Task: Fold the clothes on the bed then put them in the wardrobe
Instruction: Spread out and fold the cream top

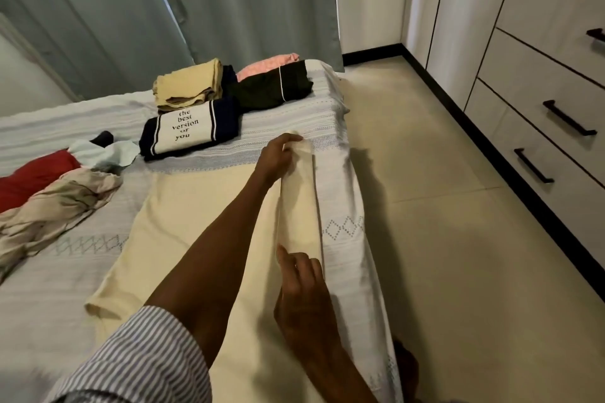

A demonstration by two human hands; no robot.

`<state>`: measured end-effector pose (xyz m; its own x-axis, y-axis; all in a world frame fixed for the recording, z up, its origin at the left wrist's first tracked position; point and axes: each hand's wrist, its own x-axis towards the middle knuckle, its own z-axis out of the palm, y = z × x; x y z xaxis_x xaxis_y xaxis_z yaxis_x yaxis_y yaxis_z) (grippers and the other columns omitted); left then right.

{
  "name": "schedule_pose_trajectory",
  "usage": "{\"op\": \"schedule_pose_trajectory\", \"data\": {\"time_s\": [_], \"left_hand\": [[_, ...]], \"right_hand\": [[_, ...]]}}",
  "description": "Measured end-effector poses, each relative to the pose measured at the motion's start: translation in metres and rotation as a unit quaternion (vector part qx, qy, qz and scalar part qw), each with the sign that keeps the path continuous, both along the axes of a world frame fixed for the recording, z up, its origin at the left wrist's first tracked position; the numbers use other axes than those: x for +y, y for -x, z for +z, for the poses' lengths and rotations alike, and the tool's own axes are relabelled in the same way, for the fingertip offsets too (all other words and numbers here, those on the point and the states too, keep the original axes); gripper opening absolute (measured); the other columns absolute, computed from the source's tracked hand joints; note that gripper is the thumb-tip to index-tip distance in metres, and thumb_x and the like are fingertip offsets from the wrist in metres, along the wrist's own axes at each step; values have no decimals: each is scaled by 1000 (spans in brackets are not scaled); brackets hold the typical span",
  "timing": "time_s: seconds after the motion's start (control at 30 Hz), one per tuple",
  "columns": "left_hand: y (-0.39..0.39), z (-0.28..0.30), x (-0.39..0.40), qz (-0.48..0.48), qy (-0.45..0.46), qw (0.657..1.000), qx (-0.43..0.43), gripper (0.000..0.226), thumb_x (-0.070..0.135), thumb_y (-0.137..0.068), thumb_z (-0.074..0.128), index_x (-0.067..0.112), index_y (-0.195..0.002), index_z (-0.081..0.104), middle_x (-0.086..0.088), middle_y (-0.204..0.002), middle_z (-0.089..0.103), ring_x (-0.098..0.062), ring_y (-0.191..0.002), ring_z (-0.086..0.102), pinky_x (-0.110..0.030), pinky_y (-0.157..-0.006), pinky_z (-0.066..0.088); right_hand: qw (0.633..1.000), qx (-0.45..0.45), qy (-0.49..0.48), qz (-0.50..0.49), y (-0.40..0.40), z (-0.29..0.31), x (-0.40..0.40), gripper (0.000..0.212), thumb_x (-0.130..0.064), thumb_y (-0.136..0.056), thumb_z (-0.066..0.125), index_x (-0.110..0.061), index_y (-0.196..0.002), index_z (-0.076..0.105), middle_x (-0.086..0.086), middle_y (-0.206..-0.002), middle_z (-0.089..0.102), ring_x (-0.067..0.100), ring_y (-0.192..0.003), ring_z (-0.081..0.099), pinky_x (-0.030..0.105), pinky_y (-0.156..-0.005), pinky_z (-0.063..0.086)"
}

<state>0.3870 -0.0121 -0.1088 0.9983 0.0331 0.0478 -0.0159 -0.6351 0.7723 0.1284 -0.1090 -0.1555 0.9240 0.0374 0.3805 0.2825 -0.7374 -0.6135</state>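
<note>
Cream cotton garment [183, 216] lies spread on the bed [340, 154], both hands, left hand [278, 157] and right hand [302, 291], pinching its right edge mid-fold; next, seemingly, laying that edge flat inward.

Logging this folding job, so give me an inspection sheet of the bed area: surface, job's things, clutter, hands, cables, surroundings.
Surface: bed under a pale patterned bedspread, its right edge hanging toward the floor.
Job's things: cream garment spread flat, its right edge being folded over; folded stack at the far end, with a tan piece, a printed navy top, a black piece and a pink piece.
Clutter: unfolded red garment, beige garment and light blue garment heaped at left.
Hands: left hand grips the fold's far end; right hand grips its near end.
Cables: nothing seen.
Surroundings: grey curtain, tiled floor, drawer unit with black handles at right.
</note>
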Motion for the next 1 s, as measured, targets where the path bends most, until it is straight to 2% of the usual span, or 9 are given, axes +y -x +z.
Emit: {"op": "schedule_pose_trajectory", "data": {"time_s": [0.17,0.27,0.37,0.5,0.6,0.7,0.77,0.9,1.0], "left_hand": [[8,-23,46,68,12,997,31,45,-3,-88,38,16,-107,74,-9,-119,66,-30,-102,62,-23,-60,42],[11,-34,55,41,32,996,69,35,4,-94,43,14,-114,70,-11,-115,66,-28,-92,64,-22,-55,46],[13,-35,63,-10,9,994,105,24,23,-95,60,17,-114,72,-3,-111,68,-15,-92,62,-20,-70,48],[12,-40,69,26,21,995,93,33,2,-89,50,10,-111,73,-8,-108,71,-19,-87,61,-22,-64,47],[8,-46,79,47,42,997,54,43,-4,-88,43,6,-123,66,-11,-121,67,-26,-98,65,-30,-79,53],[6,-59,86,34,-50,998,34,50,-4,-87,44,12,-133,60,-11,-132,60,-29,-120,57,-40,-100,46],[12,-63,83,29,-116,993,20,47,4,-92,45,18,-135,57,-11,-124,58,-29,-112,57,-39,-96,45],[24,-60,78,41,-134,990,1,38,28,-102,48,23,-139,54,-12,-125,48,-27,-108,57,-35,-94,44],[44,-59,81,29,-178,984,-1,32,27,-99,54,19,-129,63,-16,-136,45,-38,-117,51,-40,-99,42]], "right_hand": [[988,86,125,6,2,-7,16,39,-17,-68,77,-22,-105,68,2,-89,63,21,-76,58,32,-58,52],[984,108,139,-18,5,-9,17,33,-19,-67,72,-20,-99,64,0,-83,61,20,-68,57,32,-54,47],[989,83,119,-10,4,-10,22,30,-12,-66,69,-21,-93,61,-3,-78,58,17,-60,55,28,-46,41],[995,49,86,19,-2,-8,29,34,-9,-67,76,-21,-97,67,-2,-85,59,14,-59,58,24,-44,43],[994,34,79,61,-3,-13,43,39,-9,-74,77,-19,-111,68,0,-91,60,16,-66,61,26,-47,51],[989,45,84,114,-2,-24,55,44,-17,-76,80,-20,-117,64,0,-92,61,13,-70,61,21,-49,52],[981,49,98,160,-1,-24,55,44,-28,-80,77,-19,-120,62,-1,-93,62,13,-75,61,19,-54,49],[971,62,39,228,-9,-18,51,47,-37,-98,35,-13,-128,62,7,-106,67,23,-89,63,30,-72,52],[983,43,-30,176,-19,-20,39,36,-30,-98,40,-18,-117,68,2,-101,70,21,-89,63,32,-76,52]]}}
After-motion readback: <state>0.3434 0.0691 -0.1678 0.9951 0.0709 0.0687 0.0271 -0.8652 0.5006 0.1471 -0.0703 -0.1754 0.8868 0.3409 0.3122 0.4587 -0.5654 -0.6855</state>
